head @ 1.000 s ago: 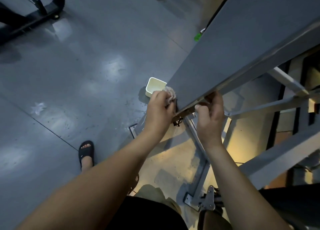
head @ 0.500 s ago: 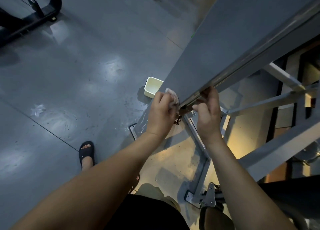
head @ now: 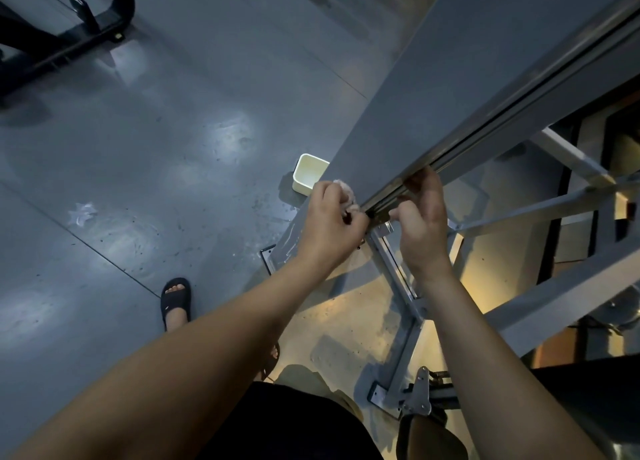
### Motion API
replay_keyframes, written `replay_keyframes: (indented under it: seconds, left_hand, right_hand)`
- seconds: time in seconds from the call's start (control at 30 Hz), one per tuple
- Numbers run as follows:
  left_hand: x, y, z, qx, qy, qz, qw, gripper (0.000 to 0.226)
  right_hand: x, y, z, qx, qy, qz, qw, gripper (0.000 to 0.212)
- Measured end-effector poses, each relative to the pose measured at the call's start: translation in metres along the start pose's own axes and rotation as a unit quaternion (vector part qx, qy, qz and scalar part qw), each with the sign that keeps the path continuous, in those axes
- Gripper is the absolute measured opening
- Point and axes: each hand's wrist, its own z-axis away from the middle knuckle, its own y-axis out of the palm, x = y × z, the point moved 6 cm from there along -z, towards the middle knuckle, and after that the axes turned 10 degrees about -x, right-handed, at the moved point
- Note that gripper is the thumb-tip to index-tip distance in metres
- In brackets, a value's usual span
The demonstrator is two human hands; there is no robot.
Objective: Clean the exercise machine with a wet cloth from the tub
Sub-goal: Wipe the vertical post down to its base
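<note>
The exercise machine's wide grey beam (head: 450,89) slants from top right down to the middle, with a shiny steel rail along its right edge. My left hand (head: 332,227) grips a small pale wet cloth (head: 346,193) and presses it on the beam's lower end. My right hand (head: 420,217) curls its fingers round the rail's lower end just beside the left hand. A small white tub (head: 308,172) stands on the floor beyond the hands, partly hidden behind the beam.
Grey frame struts (head: 540,206) and a bolted base foot (head: 381,395) lie below and right of the beam. A black machine base (head: 62,47) sits at the top left. My sandalled foot (head: 176,300) stands on the glossy grey floor.
Both hands stay at the beam's lower end; the left hand with the cloth shifted slightly along the edge. The view tilted, so the beam appears steeper.
</note>
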Motion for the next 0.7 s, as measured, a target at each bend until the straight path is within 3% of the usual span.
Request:
replay_keyframes:
  seconds: [0.23, 0.3, 0.47, 0.53, 0.63, 0.7]
  left_hand:
    - [0.022, 0.0, 0.008, -0.009, -0.195, 0.112, 0.974, 0.002]
    - [0.017, 0.001, 0.01, -0.018, -0.247, 0.163, 0.955, 0.012]
    - [-0.015, -0.003, 0.002, 0.013, -0.277, 0.298, 0.913, 0.035]
    - [-0.013, -0.006, -0.008, 0.006, -0.303, 0.313, 0.9, 0.03]
    - [0.007, -0.015, -0.015, -0.043, -0.362, 0.286, 0.886, 0.02]
    - [0.017, -0.027, -0.015, -0.131, -0.385, 0.295, 0.864, 0.019]
  right_hand:
    - [-0.005, -0.001, 0.0, 0.004, 0.003, 0.008, 1.0, 0.059]
    - [-0.005, -0.002, 0.0, 0.003, 0.001, 0.012, 1.0, 0.06]
    - [-0.005, -0.001, 0.002, 0.004, 0.002, 0.012, 1.0, 0.061]
    - [-0.005, -0.002, 0.001, 0.005, 0.003, 0.012, 1.0, 0.059]
    - [-0.004, -0.003, 0.002, 0.01, 0.005, 0.025, 1.0, 0.055]
    - [-0.003, -0.004, 0.002, 0.007, 0.001, 0.025, 1.0, 0.054]
